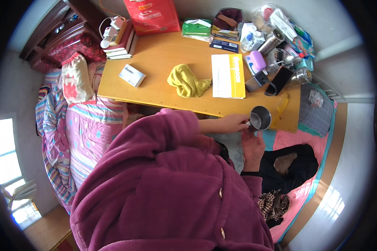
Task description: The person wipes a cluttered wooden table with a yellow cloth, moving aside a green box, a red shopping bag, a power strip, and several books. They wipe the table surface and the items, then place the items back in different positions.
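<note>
A stainless-steel mug (260, 118) is held over the table's front edge, its open top facing me. My left hand (237, 122) has its fingers closed on the mug's handle. Just below the mug is my right hand (253, 146), palm turned up and thumb apart. Its fingertips reach the mug's lower side and are partly hidden there, so I cannot tell how firmly they touch it. A crumpled yellow cloth (187, 81) lies on the wooden table (157, 53), left of a white and yellow booklet (227, 76).
A small box (132, 75), stacked books (121, 50) and a red bag (153, 15) stand on the table's left. Flasks (271, 42), a phone (279, 80) and a purple case (257, 60) crowd the right. Beds flank the table; black clothing (304, 163) lies on the right one.
</note>
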The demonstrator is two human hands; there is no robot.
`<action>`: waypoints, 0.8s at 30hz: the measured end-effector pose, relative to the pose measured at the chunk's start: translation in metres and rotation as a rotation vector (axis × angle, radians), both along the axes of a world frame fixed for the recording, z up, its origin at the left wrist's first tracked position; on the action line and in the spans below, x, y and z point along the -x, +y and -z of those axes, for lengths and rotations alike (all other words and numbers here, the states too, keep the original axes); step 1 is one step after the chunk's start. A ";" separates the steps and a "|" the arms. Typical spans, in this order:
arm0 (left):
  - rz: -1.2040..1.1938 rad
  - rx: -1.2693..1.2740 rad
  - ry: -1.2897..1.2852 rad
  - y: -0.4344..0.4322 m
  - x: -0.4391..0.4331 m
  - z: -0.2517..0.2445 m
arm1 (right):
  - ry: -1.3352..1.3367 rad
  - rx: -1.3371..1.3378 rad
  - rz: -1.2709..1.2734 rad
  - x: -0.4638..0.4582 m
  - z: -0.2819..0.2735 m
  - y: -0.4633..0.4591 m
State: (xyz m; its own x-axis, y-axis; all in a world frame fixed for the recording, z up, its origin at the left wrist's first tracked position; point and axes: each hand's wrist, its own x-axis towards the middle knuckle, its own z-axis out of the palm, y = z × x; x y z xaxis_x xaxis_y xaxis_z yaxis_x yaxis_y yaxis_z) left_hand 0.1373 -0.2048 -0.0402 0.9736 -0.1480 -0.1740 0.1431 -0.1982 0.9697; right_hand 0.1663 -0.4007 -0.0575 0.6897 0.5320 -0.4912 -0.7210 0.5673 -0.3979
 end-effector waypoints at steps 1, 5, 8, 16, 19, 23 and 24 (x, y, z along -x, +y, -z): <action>-0.012 -0.035 0.001 -0.005 -0.008 0.005 | -0.049 -0.058 -0.006 -0.005 0.006 -0.003; -0.027 -0.168 -0.061 -0.021 -0.025 0.020 | -0.026 -0.020 0.045 -0.023 0.022 -0.006; 0.010 -0.197 -0.034 -0.026 -0.030 0.030 | -0.055 0.131 0.052 -0.034 0.028 -0.001; 0.014 -0.171 -0.003 -0.011 -0.030 0.020 | -0.201 0.594 -0.130 -0.059 0.014 0.008; -0.203 -0.148 -0.056 0.007 -0.001 0.010 | -0.206 0.687 -0.125 -0.069 0.004 0.012; -0.391 -0.187 0.009 0.083 0.066 0.014 | -0.173 0.727 -0.044 -0.081 0.001 0.017; -0.552 -0.079 0.093 0.106 0.088 0.016 | -0.159 0.750 0.008 -0.082 0.002 0.018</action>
State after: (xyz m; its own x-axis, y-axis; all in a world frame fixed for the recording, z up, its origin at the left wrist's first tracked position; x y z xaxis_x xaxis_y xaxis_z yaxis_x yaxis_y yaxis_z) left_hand 0.0494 -0.0991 -0.0565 0.8827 0.3962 -0.2527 0.3305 -0.1412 0.9332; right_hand 0.2485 -0.3829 -0.0596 0.7848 0.0906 -0.6132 -0.6198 0.1093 -0.7771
